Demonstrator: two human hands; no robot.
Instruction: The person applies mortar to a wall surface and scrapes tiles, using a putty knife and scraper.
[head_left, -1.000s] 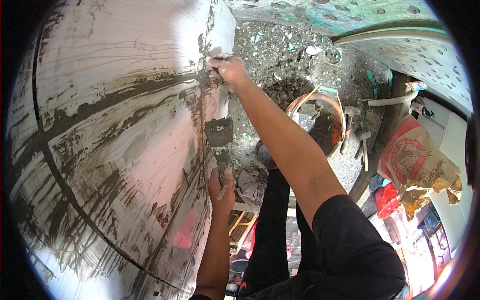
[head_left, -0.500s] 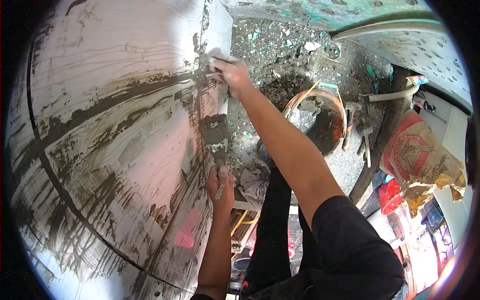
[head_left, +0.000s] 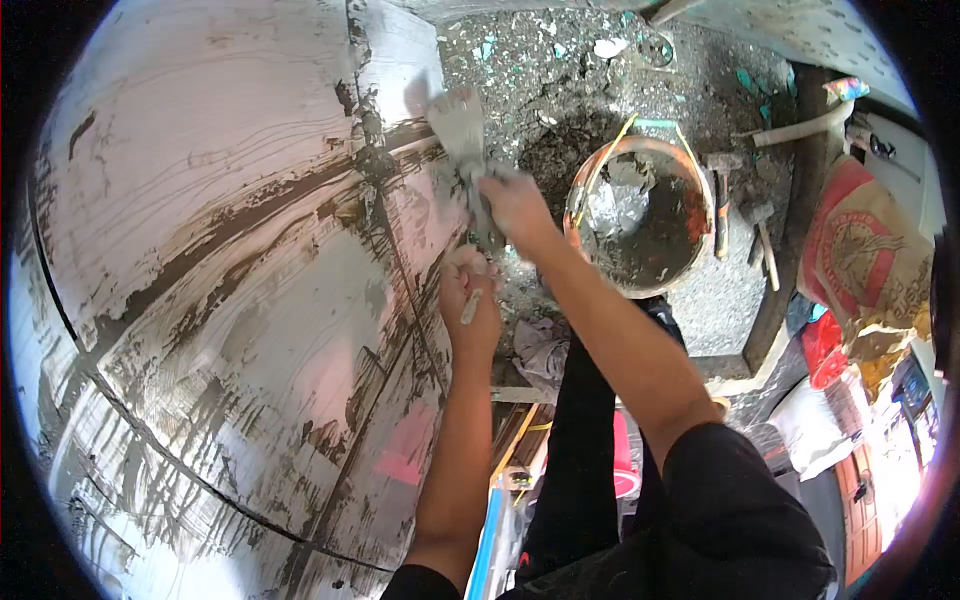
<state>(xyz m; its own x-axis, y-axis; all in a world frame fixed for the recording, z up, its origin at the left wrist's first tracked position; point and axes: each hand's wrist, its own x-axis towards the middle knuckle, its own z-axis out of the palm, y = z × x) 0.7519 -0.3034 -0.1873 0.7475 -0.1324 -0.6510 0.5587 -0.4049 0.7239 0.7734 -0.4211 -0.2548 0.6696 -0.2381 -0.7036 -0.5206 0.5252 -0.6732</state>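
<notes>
Close together beside the tiled wall (head_left: 270, 290), both my hands are closed. My right hand (head_left: 518, 212) is blurred and grips a putty knife (head_left: 460, 128), whose wide grey blade fans up and left in front of the wall's edge. Just below and left, my left hand (head_left: 468, 280) is wrapped round a second tool, a putty knife by its earlier view. A pale handle end (head_left: 470, 306) sticks out beneath the fingers. The blade of this tool is mostly hidden or blurred near my right hand. Dark mortar fills the joints and smears the pale tiles.
Right of my hands stands a round bucket (head_left: 645, 285) with grey mortar inside. Two hammers, one with an orange-marked handle (head_left: 722, 215), lie beyond it. A crumpled cloth (head_left: 540, 352) is near my legs. A torn paper sack (head_left: 860, 250) stands at far right. Rubble covers the floor.
My right hand has come away from the wall corner, down and right toward my left hand. My left hand has moved up and slightly right. The view has shifted a little.
</notes>
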